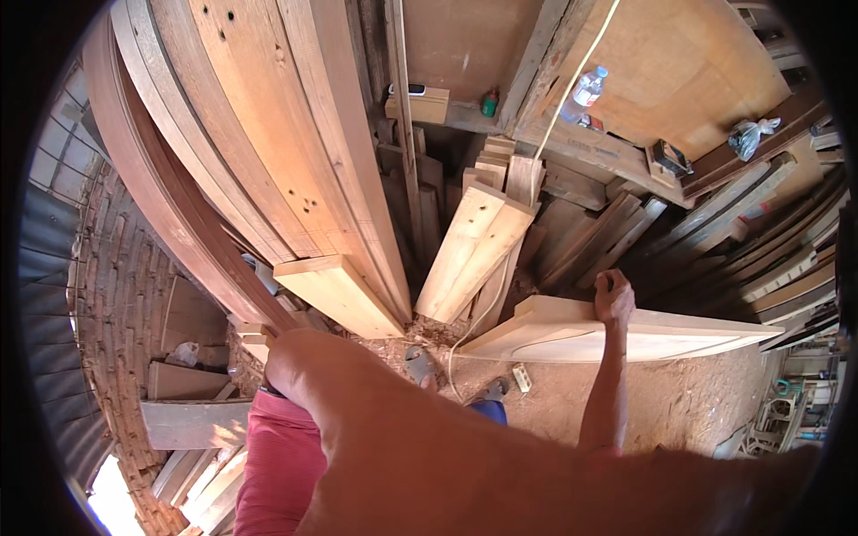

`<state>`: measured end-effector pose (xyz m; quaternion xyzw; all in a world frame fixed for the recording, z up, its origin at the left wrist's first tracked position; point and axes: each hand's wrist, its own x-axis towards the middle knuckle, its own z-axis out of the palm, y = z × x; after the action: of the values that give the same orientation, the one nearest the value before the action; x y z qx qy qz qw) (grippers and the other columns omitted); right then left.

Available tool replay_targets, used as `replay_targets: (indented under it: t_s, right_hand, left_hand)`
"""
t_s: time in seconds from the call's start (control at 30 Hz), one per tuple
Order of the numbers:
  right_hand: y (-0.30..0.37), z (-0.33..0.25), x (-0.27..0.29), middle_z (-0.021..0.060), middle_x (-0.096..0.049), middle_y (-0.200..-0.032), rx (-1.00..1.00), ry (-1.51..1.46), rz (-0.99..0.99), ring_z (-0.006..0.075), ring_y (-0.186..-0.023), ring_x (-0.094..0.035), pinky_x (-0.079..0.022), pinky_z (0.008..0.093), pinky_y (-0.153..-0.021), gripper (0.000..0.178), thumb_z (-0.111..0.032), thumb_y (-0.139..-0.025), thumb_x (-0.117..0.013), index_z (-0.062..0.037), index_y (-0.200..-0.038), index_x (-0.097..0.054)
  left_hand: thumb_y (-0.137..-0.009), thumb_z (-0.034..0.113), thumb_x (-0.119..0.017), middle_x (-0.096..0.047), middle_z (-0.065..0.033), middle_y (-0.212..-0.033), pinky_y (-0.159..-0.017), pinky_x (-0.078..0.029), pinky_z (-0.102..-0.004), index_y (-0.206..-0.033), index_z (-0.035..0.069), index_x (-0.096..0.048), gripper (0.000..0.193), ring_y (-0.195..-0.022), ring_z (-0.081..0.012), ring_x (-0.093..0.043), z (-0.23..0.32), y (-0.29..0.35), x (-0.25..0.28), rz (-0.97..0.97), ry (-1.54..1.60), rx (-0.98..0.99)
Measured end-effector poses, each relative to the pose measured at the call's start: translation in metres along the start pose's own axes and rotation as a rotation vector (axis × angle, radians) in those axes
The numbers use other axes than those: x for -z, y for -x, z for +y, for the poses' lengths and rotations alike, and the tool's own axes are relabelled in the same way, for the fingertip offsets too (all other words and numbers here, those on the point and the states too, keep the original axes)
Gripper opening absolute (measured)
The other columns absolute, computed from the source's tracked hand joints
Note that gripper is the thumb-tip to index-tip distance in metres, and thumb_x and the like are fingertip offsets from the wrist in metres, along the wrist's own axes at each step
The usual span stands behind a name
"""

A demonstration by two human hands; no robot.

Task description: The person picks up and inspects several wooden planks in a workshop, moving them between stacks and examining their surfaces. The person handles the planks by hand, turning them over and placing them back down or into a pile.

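My right hand [614,297] is closed over the top edge of a pale wooden panel [554,339], its fingers curled around the edge. The panel stands on edge on the ground, with a flat framed face and a long tapering outline toward the right. A bare, bent arm [357,402] fills the lower middle of the view, its bend near the red shorts [277,456]. My left hand does not show. Just left of the panel, a short, thick light plank [474,250] leans on other boards.
Tall planks [259,134] lean at the left, with a cut board [340,290] at their foot. A pale cord [487,313] runs down to the ground near my sandals [420,364]. A plastic bottle [585,92] stands on a ledge. Stacked timber [760,232] lines the right.
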<state>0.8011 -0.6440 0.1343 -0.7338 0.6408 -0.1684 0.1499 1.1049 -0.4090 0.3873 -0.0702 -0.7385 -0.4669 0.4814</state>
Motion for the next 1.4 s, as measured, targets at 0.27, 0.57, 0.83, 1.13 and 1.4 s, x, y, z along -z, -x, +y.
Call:
replay_targets:
  t_s: [0.27, 0.57, 0.83, 1.13, 1.4]
  right_hand:
    - [-0.001, -0.004, 0.001, 0.0169, -0.078, -0.106, -0.041, 0.063, -0.042, 0.0421, -0.103, -0.073, -0.055, 0.0502, -0.089, 0.025, -0.033, -0.098, -0.067, -0.0111, -0.106, -0.076]
    - [-0.001, -0.005, 0.002, 0.0145, -0.078, -0.102, -0.069, 0.038, -0.057, 0.0393, -0.1, -0.074, -0.056, 0.0489, -0.087, 0.024, -0.033, -0.097, -0.068, -0.0119, -0.105, -0.077]
    - [-0.001, -0.004, 0.002, 0.0147, -0.078, -0.103, -0.032, 0.057, -0.047, 0.0404, -0.1, -0.074, -0.056, 0.0497, -0.087, 0.023, -0.033, -0.097, -0.069, -0.013, -0.104, -0.077]
    - [-0.002, 0.001, 0.001, 0.0167, -0.078, -0.104, -0.008, 0.057, -0.046, 0.0413, -0.101, -0.073, -0.056, 0.0514, -0.086, 0.023, -0.032, -0.097, -0.068, -0.0125, -0.106, -0.076]
    - [-0.006, 0.009, -0.003, 0.0201, -0.077, -0.109, -0.039, 0.046, -0.077, 0.0447, -0.106, -0.072, -0.055, 0.0519, -0.089, 0.029, -0.038, -0.099, -0.066, -0.0149, -0.112, -0.077]
  left_hand:
    - [-0.097, 0.037, -0.072, -0.061, -0.021, -0.121, -0.092, -0.048, -0.0439, -0.12, -0.003, -0.064, 0.047, -0.11, -0.0324, -0.062, -0.011, -0.006, 0.004, 0.0, 0.082, -0.043]
    - [-0.094, 0.036, -0.076, -0.062, -0.0172, -0.113, -0.087, -0.048, -0.0413, -0.115, -0.002, -0.063, 0.045, -0.103, -0.029, -0.061, -0.011, -0.004, 0.008, -0.008, 0.101, -0.039]
    - [-0.092, 0.036, -0.08, -0.062, -0.0139, -0.106, -0.082, -0.048, -0.0389, -0.111, 0.0, -0.063, 0.044, -0.097, -0.026, -0.061, -0.022, -0.013, 0.008, -0.023, 0.128, -0.058]
    - [-0.089, 0.036, -0.083, -0.063, -0.0101, -0.098, -0.077, -0.048, -0.0363, -0.107, 0.001, -0.063, 0.044, -0.091, -0.0226, -0.061, -0.003, -0.012, 0.013, -0.03, 0.077, -0.053]
    - [-0.086, 0.036, -0.087, -0.063, -0.0068, -0.092, -0.072, -0.048, -0.0339, -0.103, 0.003, -0.063, 0.044, -0.085, -0.0196, -0.061, 0.0, 0.04, 0.041, 0.138, -0.032, -0.004]
